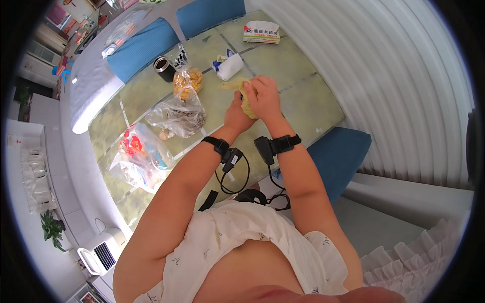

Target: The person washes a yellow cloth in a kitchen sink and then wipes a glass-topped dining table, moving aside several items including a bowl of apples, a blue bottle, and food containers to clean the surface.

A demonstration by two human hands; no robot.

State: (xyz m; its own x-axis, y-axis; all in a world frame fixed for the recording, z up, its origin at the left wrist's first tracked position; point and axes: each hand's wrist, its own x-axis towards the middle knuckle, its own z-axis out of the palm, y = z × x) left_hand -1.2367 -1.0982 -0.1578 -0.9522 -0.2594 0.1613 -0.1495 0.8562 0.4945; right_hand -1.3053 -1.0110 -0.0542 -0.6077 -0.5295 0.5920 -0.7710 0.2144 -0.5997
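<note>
A crumpled pale yellow cloth (248, 107) is bunched between my two hands above the table. My right hand (266, 97) grips it from above, fingers curled over its upper part. Below and to the left, my left hand (238, 116) closes around its lower side, with the thumb raised. One loose end of the cloth sticks out to the left. Something small and dark shows by the left thumb; what it is cannot be made out. Just beyond the hands lies a white roll-like packet (231, 67) with blue wrapping at one end.
On the tiled-pattern table (303, 91) stand a tissue box (261, 33) bearing writing, a black open-topped flask (164, 69) and a bag of yellow snacks (188, 81). Nearer left lie a clear plastic bag (178, 113) and a printed bag (142, 155). Blue chairs (337, 163) surround it; a pleated curtain (379, 87) hangs right.
</note>
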